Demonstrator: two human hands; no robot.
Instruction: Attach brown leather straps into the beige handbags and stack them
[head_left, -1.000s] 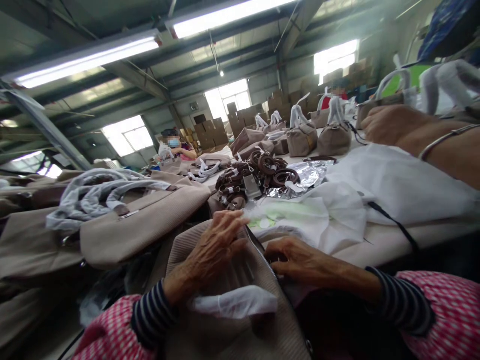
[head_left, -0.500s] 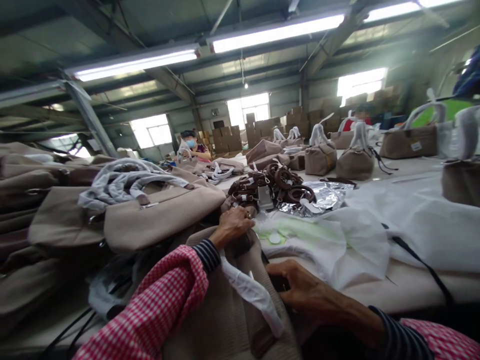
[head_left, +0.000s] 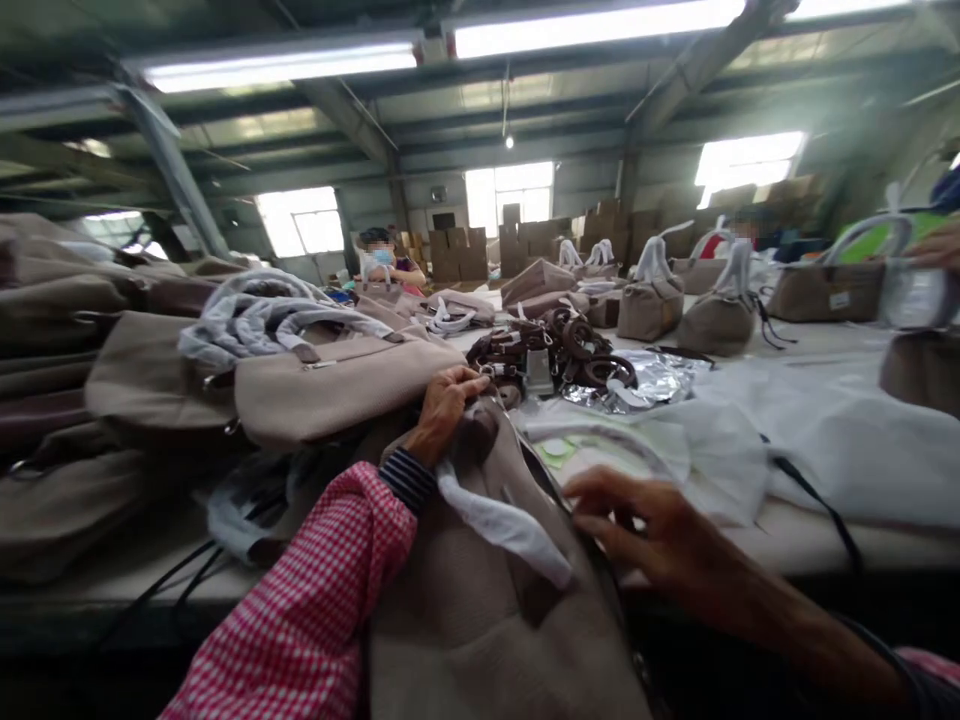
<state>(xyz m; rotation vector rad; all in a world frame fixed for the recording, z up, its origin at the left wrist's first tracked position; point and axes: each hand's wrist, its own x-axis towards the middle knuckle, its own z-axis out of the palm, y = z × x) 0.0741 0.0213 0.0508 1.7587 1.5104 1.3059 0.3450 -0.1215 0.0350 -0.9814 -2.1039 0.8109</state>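
Observation:
A taupe handbag point(head_left: 465, 600) lies in front of me, its far end toward the table's middle. One of its handles point(head_left: 510, 525) is wrapped in white film. My left hand point(head_left: 446, 405) pinches the bag's far top corner, by a small metal ring. Along the zipper edge on the bag's right side, my right hand point(head_left: 630, 520) has its fingers curved and parted, the fingertips close to the edge. Whether they touch it, I cannot tell. Beyond my left hand sits a heap of dark brown straps point(head_left: 570, 350).
Stacked taupe bags point(head_left: 337, 390) fill the left side. White sheeting point(head_left: 847, 450) with a black cord covers the right. Upright bags point(head_left: 649, 300) stand farther back. A masked person point(head_left: 397, 270) is across the table; another person's hand point(head_left: 937, 245) shows at the right edge.
My left hand has moved up and slightly left with the bag's corner. My right hand has shifted up and right, its fingers more spread. The bag's zipper edge shows more.

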